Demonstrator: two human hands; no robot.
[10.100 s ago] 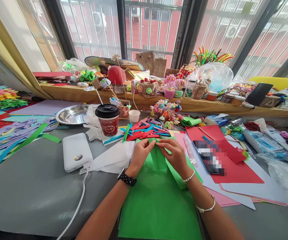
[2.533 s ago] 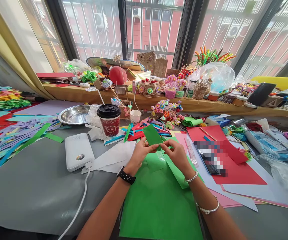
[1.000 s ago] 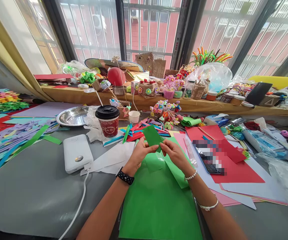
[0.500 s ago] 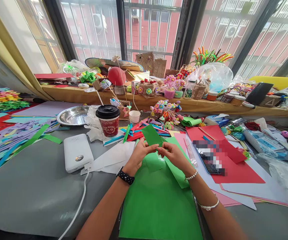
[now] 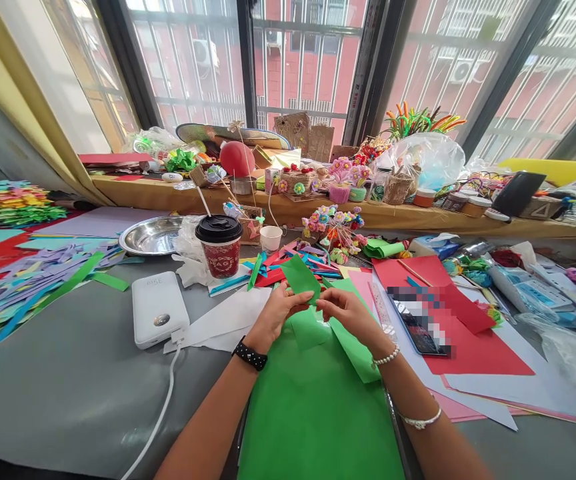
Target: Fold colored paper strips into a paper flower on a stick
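Note:
A small piece of green paper [image 5: 300, 276] is raised over the work surface, its upper part slanting away from me. My left hand [image 5: 274, 316] grips its lower end between thumb and fingers. At the paper's right edge, the fingertips of my right hand [image 5: 352, 319] are pinched together on it; the exact contact is partly hidden. Beneath both hands lies a large green sheet [image 5: 318, 413], with a lighter green piece [image 5: 311, 332] on top. Another light green sheet [image 5: 356, 353] slants out under my right wrist.
Left of me are a white power bank [image 5: 160, 311] with a cable, white paper [image 5: 228, 323] and a lidded cup [image 5: 219, 248]. On the right, a phone [image 5: 421, 328] rests on red paper [image 5: 483, 357]. Coloured strips [image 5: 273, 272] lie ahead, below a ledge [image 5: 288, 208] crowded with crafts.
The green piece has turned slightly and curls more at its right side. My right fingertips have drawn a little to the right from my left thumb. The view has shifted slightly.

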